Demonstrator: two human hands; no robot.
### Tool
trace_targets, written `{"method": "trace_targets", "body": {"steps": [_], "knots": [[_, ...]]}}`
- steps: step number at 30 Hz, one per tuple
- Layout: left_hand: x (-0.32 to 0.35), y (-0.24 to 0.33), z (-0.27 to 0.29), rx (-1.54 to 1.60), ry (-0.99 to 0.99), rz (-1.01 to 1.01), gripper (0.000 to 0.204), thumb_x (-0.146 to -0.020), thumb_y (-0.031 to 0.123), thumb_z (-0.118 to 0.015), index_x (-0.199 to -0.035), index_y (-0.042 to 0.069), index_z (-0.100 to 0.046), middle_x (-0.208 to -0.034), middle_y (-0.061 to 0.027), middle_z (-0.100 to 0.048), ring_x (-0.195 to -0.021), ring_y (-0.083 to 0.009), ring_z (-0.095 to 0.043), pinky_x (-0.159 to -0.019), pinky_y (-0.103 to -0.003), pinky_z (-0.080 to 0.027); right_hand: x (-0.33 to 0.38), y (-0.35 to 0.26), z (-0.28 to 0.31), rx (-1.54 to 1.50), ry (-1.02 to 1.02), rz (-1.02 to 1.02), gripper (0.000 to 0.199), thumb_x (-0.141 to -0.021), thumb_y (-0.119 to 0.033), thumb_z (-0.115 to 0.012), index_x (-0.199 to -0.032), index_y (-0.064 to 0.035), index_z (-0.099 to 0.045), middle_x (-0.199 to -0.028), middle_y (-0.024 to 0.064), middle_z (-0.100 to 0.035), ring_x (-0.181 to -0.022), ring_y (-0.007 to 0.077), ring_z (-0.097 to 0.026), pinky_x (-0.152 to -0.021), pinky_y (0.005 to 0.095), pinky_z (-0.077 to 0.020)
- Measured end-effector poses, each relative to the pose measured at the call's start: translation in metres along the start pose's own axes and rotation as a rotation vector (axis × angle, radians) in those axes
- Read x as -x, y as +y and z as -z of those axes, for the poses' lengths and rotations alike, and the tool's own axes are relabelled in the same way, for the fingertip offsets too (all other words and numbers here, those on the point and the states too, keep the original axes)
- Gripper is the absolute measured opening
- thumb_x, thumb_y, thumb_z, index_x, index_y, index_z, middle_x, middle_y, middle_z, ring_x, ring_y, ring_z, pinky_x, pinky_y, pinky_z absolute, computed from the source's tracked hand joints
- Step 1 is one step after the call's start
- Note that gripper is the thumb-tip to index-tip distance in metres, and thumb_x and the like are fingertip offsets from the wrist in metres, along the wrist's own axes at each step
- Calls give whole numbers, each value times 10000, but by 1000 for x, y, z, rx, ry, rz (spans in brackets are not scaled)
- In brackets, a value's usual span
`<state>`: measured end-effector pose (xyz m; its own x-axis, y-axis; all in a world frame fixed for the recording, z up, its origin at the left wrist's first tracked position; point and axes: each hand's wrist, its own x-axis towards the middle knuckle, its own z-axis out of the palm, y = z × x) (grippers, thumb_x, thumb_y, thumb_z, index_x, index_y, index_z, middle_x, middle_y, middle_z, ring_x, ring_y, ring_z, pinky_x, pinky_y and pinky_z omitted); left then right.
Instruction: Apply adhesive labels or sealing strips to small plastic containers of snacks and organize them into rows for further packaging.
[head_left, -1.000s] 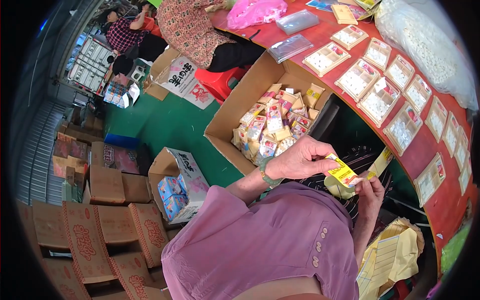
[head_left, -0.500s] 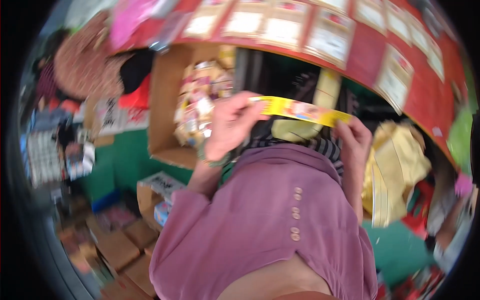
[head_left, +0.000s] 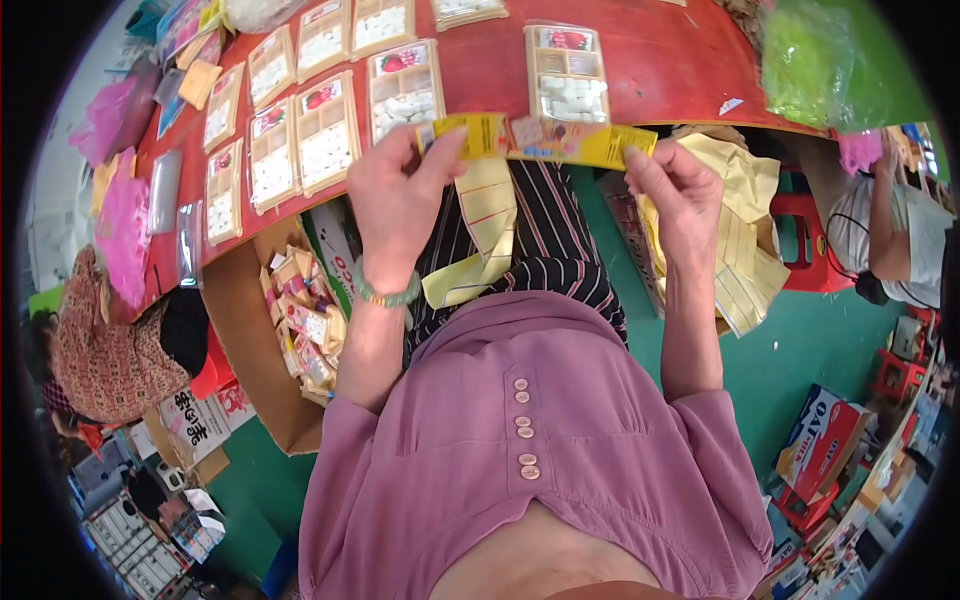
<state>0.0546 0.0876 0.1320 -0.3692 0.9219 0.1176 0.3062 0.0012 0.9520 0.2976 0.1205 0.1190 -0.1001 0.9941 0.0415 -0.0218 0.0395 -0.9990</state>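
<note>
A yellow printed label strip (head_left: 560, 140) is stretched level between my two hands, just at the front edge of the red table (head_left: 675, 75). My left hand (head_left: 405, 190), with a green bead bracelet at the wrist, pinches its left end. The right end sits between the thumb and fingers of my right hand (head_left: 683, 195). Beyond the strip, a clear-topped pack (head_left: 568, 85) of white pieces with a strawberry picture stands alone on the table. Another such pack (head_left: 404, 95) lies just past my left hand, its lower edge partly hidden. Below the strip, pale yellow backing paper (head_left: 490, 205) trails over my lap.
Several similar packs (head_left: 322, 130) lie in rows at the table's left. An open carton (head_left: 240, 345) of small wrapped items is below. Crumpled yellow paper (head_left: 735, 225) fills a box at right. Green plastic bags (head_left: 815, 65) lie far right; a person (head_left: 890, 230) sits beyond.
My view has swung to the right and steadied, so the packs and carton appear farther left. Both hands still hold the strip stretched, now against the table's front edge.
</note>
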Motion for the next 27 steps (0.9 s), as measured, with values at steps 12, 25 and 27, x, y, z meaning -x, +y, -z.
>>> {"method": "trace_targets", "body": {"steps": [12,25,27], "knots": [[-89,-4,-66,41,-57,-122,267,-780,240,-723,-830,-18,-676,-671,-78,-683,-600,-116,-669,-546,-242,-499,-93,5,21,216,109,-26,249,-823,-234,-717,-683,-62,-604,-614,-26,-547,-546,39,-469,-499,190,-360],[-106,-23,-73,-45,-97,38,267,-759,241,-733,-767,-17,-661,-660,-87,-675,-550,-112,-651,-502,-234,-490,-116,16,20,337,71,-160,272,-805,-284,-736,-706,-56,-626,-655,8,-621,-527,37,-512,-466,178,-402],[-105,-23,-74,-34,-100,37,268,-758,242,-731,-770,-17,-662,-662,-88,-676,-550,-113,-652,-503,-234,-491,-116,17,22,339,70,-162,273,-806,-283,-734,-706,-55,-625,-654,8,-621,-529,37,-513,-465,176,-400]]}}
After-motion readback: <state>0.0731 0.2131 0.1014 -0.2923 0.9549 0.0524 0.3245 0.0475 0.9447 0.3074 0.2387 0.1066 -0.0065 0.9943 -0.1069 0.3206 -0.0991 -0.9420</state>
